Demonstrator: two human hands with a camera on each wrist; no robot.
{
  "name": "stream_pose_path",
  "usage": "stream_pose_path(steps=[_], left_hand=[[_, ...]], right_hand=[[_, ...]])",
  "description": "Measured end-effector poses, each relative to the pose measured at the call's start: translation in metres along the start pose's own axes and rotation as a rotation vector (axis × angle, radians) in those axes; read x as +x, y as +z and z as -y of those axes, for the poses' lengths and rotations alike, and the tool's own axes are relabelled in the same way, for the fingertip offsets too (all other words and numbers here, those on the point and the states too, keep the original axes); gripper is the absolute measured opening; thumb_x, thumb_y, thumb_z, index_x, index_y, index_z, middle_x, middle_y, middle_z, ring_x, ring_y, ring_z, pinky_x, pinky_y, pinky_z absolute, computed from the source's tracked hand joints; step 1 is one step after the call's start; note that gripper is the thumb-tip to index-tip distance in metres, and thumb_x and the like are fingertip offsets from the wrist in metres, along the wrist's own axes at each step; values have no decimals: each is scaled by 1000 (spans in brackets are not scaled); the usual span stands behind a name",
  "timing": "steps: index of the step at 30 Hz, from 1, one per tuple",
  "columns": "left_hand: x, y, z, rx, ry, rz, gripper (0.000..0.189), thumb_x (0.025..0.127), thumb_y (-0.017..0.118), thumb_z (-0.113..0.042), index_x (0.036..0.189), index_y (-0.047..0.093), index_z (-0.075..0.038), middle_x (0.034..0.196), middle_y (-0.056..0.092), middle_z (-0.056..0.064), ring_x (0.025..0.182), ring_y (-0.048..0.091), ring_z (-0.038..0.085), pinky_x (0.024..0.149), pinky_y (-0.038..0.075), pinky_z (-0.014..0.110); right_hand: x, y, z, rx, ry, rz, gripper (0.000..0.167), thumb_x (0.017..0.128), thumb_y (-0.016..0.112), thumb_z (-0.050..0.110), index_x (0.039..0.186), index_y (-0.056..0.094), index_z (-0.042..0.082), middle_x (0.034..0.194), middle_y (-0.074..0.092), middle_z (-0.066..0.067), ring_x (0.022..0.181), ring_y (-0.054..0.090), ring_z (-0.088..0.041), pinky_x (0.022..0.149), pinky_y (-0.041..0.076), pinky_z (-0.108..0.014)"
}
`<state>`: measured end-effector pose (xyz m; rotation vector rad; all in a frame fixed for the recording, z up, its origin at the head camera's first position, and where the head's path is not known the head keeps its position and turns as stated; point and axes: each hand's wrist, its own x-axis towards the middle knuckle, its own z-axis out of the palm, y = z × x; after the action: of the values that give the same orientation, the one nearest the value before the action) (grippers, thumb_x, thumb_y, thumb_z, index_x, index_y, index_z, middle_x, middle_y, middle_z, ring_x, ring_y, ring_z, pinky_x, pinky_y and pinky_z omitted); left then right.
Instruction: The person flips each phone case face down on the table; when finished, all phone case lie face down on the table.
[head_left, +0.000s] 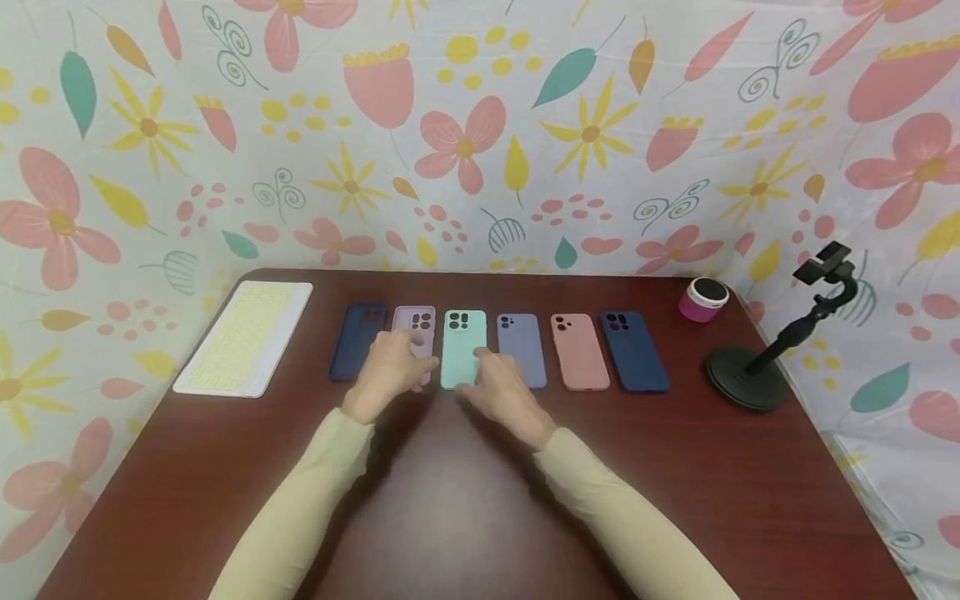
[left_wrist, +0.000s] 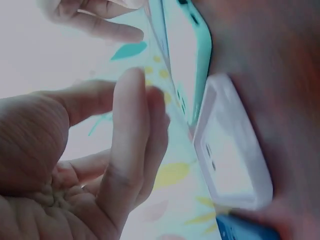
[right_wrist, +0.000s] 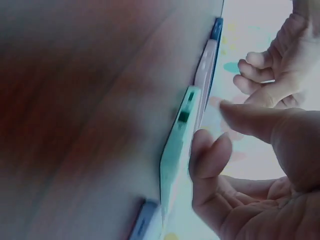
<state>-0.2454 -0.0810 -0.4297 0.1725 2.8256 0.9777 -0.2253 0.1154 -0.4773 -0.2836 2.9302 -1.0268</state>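
Several phone cases lie in a row on the table. My left hand hovers over the lilac phone case, hiding part of it. In the left wrist view, its bent fingers hold nothing and stand apart from that case. The mint green phone case lies to the right of the lilac one. Over its right lower edge is my right hand, fingers loosely bent. The right wrist view shows a gap between thumb and fingers with nothing in it; whether a fingertip touches the mint case, I cannot tell.
A dark blue case lies left of the lilac one. Rightward follow a lavender-blue case, a pink case and another blue case. A keyboard, a pink-and-white jar and a black stand flank the row.
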Motion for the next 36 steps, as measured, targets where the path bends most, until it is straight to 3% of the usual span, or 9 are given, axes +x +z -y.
stream_pose_path(steps=[4,8,13,20,28,32,36], left_hand=[[0,-12,17,9,-13,47,60,94,79,-24,146,64,1,77,82,6,56,76,11,91,64,44],[0,-22,34,43,-15,88,65,93,79,-23,148,61,4,83,81,10,57,77,13,91,63,43],[0,-30,45,59,-18,141,70,94,81,-19,152,54,8,87,80,15,56,76,15,95,63,44],[2,-30,53,61,-40,202,75,93,83,-18,154,50,10,77,79,11,58,77,15,117,53,56],[3,-28,57,40,-74,196,75,92,85,-14,154,50,10,96,82,19,60,79,16,117,53,56],[3,-26,59,26,-69,187,71,92,84,-10,153,52,10,108,82,24,61,78,16,112,58,54],[4,-25,60,9,-55,191,67,92,82,-9,149,54,11,103,82,23,60,79,17,109,60,53]], right_hand=[[-2,5,21,46,-6,36,71,89,87,22,145,58,-12,71,72,-7,67,69,-17,68,59,-34],[8,29,22,45,-40,46,65,90,88,25,138,63,-9,73,74,-5,68,70,-16,66,58,-33],[17,39,35,73,15,102,59,91,88,24,135,65,-8,80,75,-7,69,70,-16,66,58,-31],[30,54,39,43,10,111,28,91,88,18,109,74,2,86,75,-7,67,63,-16,59,53,-29],[50,80,28,-41,51,124,21,90,83,18,83,68,6,70,65,-4,58,57,-16,49,48,-28],[54,86,27,-91,63,111,15,89,81,12,81,68,7,71,66,-5,58,61,-18,49,50,-28],[56,89,26,-123,73,83,5,87,76,4,89,71,4,81,70,-9,63,64,-19,52,53,-28]])
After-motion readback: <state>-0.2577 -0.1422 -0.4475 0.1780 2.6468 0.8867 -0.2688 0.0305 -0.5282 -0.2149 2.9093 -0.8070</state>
